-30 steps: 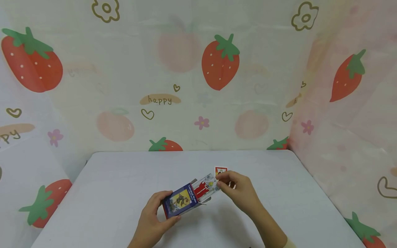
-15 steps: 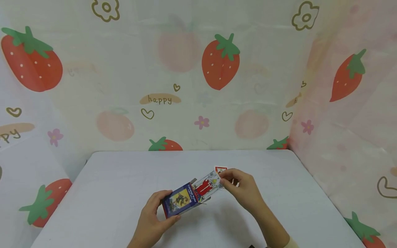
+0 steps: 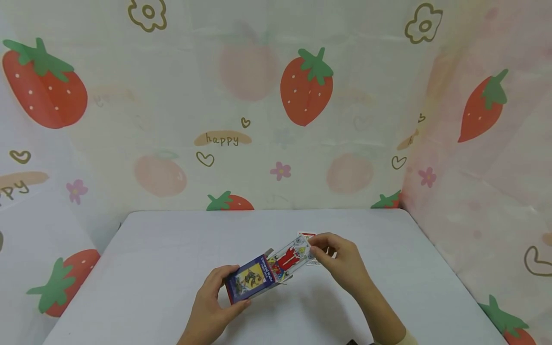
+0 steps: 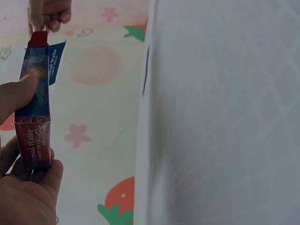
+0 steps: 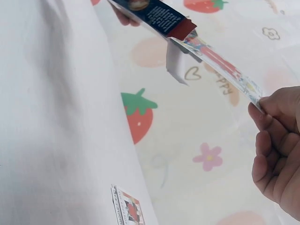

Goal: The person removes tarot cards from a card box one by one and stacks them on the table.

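Note:
My left hand (image 3: 209, 302) grips a dark blue tarot card box (image 3: 251, 280) between thumb and fingers, tilted above the table. The box's end toward the right stands open with its flaps (image 5: 175, 65) sticking out. Out of that end reaches a tarot card (image 3: 288, 258) with a red-robed figure, its lower part still inside. My right hand (image 3: 342, 262) pinches the card's outer end between thumb and fingertips. In the right wrist view the card bends slightly, and the other fingers of the right hand curl below it.
Behind the right hand a small stack of cards (image 5: 131, 208) lies on the white table (image 3: 172, 258), partly hidden in the head view. Cloth walls with strawberry prints (image 3: 306, 88) enclose the back and sides. A small dark object (image 3: 352, 342) shows at the bottom edge.
My right hand has moved a little to the right and away, drawing the card farther out of the box. The left hand and the box have stayed in place.

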A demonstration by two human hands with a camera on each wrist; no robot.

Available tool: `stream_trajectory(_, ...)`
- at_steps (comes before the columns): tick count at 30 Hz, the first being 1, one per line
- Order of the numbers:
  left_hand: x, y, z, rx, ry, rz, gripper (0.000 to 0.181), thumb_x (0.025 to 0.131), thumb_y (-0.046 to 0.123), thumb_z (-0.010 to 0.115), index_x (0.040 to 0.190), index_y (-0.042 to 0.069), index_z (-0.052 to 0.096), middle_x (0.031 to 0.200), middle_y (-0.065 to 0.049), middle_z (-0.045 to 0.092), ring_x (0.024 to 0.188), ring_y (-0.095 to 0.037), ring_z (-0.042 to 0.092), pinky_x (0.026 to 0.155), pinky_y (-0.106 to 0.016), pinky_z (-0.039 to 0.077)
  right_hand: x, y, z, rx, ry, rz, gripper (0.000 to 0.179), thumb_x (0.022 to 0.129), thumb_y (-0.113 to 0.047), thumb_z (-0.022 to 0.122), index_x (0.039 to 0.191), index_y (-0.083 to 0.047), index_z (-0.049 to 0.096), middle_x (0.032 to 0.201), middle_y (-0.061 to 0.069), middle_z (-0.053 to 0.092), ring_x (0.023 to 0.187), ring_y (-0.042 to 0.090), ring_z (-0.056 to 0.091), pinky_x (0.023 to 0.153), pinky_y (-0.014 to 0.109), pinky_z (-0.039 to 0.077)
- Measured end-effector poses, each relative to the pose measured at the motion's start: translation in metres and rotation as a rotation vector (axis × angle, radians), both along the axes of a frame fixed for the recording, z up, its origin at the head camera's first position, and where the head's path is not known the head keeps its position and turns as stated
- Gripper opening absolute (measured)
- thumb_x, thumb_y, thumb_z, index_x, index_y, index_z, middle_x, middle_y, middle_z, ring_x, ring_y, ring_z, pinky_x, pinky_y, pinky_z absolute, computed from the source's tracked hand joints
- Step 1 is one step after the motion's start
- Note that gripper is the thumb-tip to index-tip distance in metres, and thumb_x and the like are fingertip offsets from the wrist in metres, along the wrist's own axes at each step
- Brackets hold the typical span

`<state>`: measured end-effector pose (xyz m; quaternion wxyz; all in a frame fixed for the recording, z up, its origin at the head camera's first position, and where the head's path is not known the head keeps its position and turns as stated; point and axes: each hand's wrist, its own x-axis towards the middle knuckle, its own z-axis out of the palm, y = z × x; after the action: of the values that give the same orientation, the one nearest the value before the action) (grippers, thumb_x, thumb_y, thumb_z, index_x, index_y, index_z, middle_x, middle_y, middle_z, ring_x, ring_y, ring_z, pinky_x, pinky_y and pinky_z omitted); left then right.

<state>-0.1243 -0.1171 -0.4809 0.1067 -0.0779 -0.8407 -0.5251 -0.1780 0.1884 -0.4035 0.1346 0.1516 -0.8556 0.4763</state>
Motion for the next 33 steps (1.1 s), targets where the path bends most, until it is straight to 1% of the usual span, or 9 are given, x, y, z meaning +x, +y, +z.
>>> stream_trajectory(3, 0.001, 0.000, -0.001, -0.010, 0.018, -0.001, 0.074, 0.073, 0.018, 0.094, 0.135, 0.029, 0.056, 0.135, 0.013, 0.056, 0.120, -0.007, 0.057, 0.106, -0.031, 0.051, -0.001, 0.002, -0.001, 0.000, 0.003, -0.005, 0.009, 0.093, -0.015, 0.076, 0.101, -0.019, 0.076, 0.086, -0.007, 0.070, 0.077, 0.013, 0.057, 0.068, 0.024, 0.048)
stream_trajectory(5, 0.001, -0.001, 0.000, -0.014, 0.018, 0.001, 0.074, 0.073, 0.020, 0.095, 0.135, 0.031, 0.056, 0.135, 0.013, 0.056, 0.120, -0.006, 0.056, 0.105, -0.029, 0.050, -0.001, 0.004, -0.001, 0.004, 0.008, -0.009, 0.010, 0.093, -0.015, 0.076, 0.101, -0.020, 0.076, 0.086, -0.008, 0.070, 0.077, 0.013, 0.057, 0.068, 0.025, 0.048)
stream_trajectory(11, 0.001, 0.000, 0.002, -0.015, -0.029, 0.015, 0.074, 0.072, 0.019, 0.095, 0.134, 0.031, 0.056, 0.136, 0.013, 0.055, 0.122, -0.007, 0.056, 0.108, -0.035, 0.049, -0.003, 0.007, 0.001, 0.002, 0.027, -0.009, 0.011, 0.093, -0.014, 0.076, 0.103, -0.019, 0.076, 0.087, -0.008, 0.071, 0.078, 0.013, 0.057, 0.068, 0.024, 0.048)
stream_trajectory(15, 0.001, 0.000, 0.003, -0.006, -0.031, 0.014, 0.074, 0.073, 0.018, 0.094, 0.134, 0.030, 0.056, 0.136, 0.012, 0.055, 0.123, -0.008, 0.056, 0.109, -0.039, 0.049, -0.004, 0.008, 0.003, 0.005, 0.029, -0.019, 0.011, 0.093, -0.013, 0.075, 0.103, -0.018, 0.076, 0.090, -0.007, 0.072, 0.078, 0.014, 0.056, 0.068, 0.023, 0.047)
stream_trajectory(18, 0.000, 0.000, 0.003, -0.002, -0.036, 0.013, 0.074, 0.073, 0.017, 0.094, 0.136, 0.028, 0.056, 0.137, 0.012, 0.055, 0.123, -0.010, 0.056, 0.109, -0.042, 0.048, -0.005, 0.009, 0.003, 0.008, 0.037, -0.023, 0.011, 0.093, -0.013, 0.075, 0.103, -0.018, 0.076, 0.093, -0.008, 0.073, 0.078, 0.014, 0.056, 0.069, 0.023, 0.047)
stream_trajectory(22, -0.001, 0.000, 0.002, -0.002, -0.039, 0.012, 0.075, 0.073, 0.019, 0.094, 0.137, 0.023, 0.057, 0.137, 0.010, 0.055, 0.123, -0.013, 0.056, 0.109, -0.045, 0.048, -0.006, 0.011, 0.003, 0.011, 0.039, -0.029, 0.012, 0.094, -0.013, 0.074, 0.104, -0.019, 0.076, 0.091, -0.008, 0.072, 0.079, 0.014, 0.056, 0.069, 0.024, 0.048)
stream_trajectory(29, -0.001, 0.000, 0.001, -0.005, -0.028, 0.013, 0.074, 0.072, 0.020, 0.095, 0.134, 0.030, 0.056, 0.136, 0.012, 0.055, 0.121, -0.009, 0.056, 0.108, -0.040, 0.049, -0.007, 0.015, 0.003, 0.018, 0.034, -0.061, 0.011, 0.095, -0.014, 0.073, 0.105, -0.017, 0.076, 0.091, -0.006, 0.070, 0.079, 0.016, 0.057, 0.070, 0.026, 0.051)
stream_trajectory(33, -0.001, 0.000, 0.000, -0.010, -0.017, 0.008, 0.074, 0.072, 0.019, 0.095, 0.135, 0.027, 0.057, 0.136, 0.011, 0.055, 0.121, -0.010, 0.057, 0.108, -0.041, 0.049, -0.009, 0.018, 0.003, 0.025, 0.052, -0.071, 0.012, 0.095, -0.013, 0.073, 0.106, -0.016, 0.076, 0.092, -0.004, 0.070, 0.080, 0.016, 0.057, 0.071, 0.026, 0.051)
